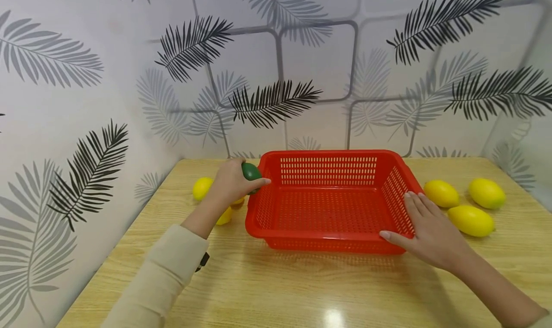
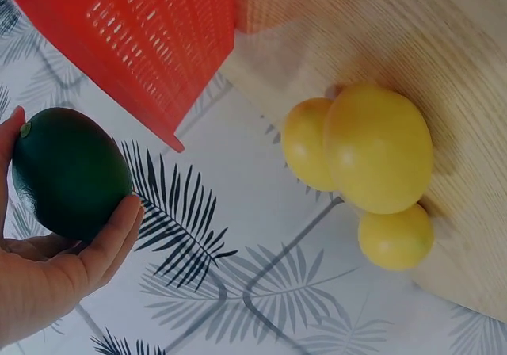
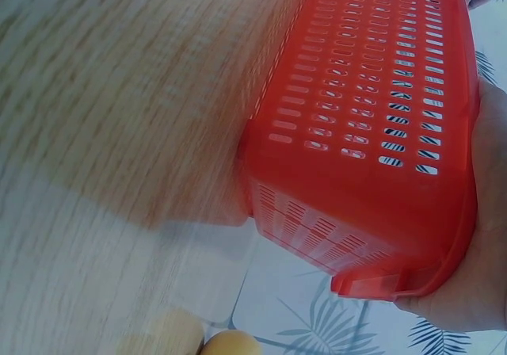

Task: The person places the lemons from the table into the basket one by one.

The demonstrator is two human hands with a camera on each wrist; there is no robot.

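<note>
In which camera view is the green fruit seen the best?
The left wrist view: there the green fruit is large and mostly uncovered, held in the left hand. The head view shows it smaller and partly hidden by that hand. In the right wrist view, I cannot make it out clearly.

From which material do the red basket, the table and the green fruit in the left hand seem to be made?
Red basket: most likely plastic, smooth with a slight sheen; its walls have regular moulded-looking slots.
Table: wood or wood-look laminate, somewhat glossy; grain lines and a bright reflection show.
Green fruit: smooth, slightly shiny; real rind or plastic, I cannot tell.
</note>
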